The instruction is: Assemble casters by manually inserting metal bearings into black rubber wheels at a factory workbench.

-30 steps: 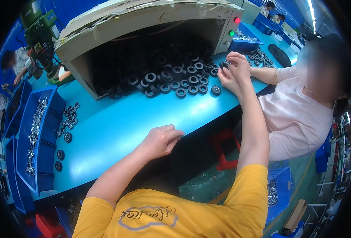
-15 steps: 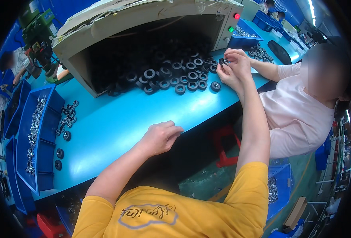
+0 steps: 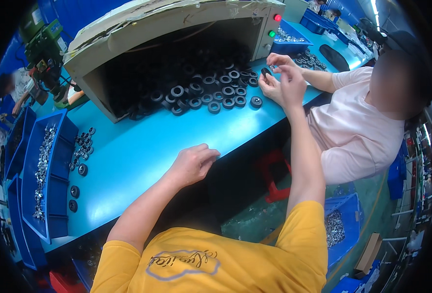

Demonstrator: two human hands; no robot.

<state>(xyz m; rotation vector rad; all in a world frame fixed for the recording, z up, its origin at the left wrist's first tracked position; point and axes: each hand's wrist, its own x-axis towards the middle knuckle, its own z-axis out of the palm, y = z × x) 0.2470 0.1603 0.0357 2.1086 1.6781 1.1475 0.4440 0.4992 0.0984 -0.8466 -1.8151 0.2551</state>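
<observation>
My left hand [image 3: 196, 163] hovers by the front edge of the blue table, fingers curled loosely together and nothing visible in them. At the far right my right hand [image 3: 293, 84] is bent at the fingers, close against a co-worker's hands. What it holds, if anything, is hidden. Among these overlapping hands a black rubber ring [image 3: 266, 72] is held upright, with a small shiny metal piece [image 3: 273, 67] beside it; the co-worker's fingers appear to hold them. Below lies a black wheel with a metal centre [image 3: 256, 101].
Many black rings [image 3: 214, 106] spill from a beige box-shaped machine [image 3: 91, 88]. A blue bin [image 3: 57, 195] of shiny parts stands left, beside small metal parts [image 3: 84, 141] and several wheels [image 3: 74, 191]. The co-worker [image 3: 357, 127] sits close on my right; a red stool [image 3: 277, 188] is below.
The view has shifted slightly. The hands at the right have drawn a little apart, so the ring and the shiny piece show more clearly. My left hand stays near the table edge.
</observation>
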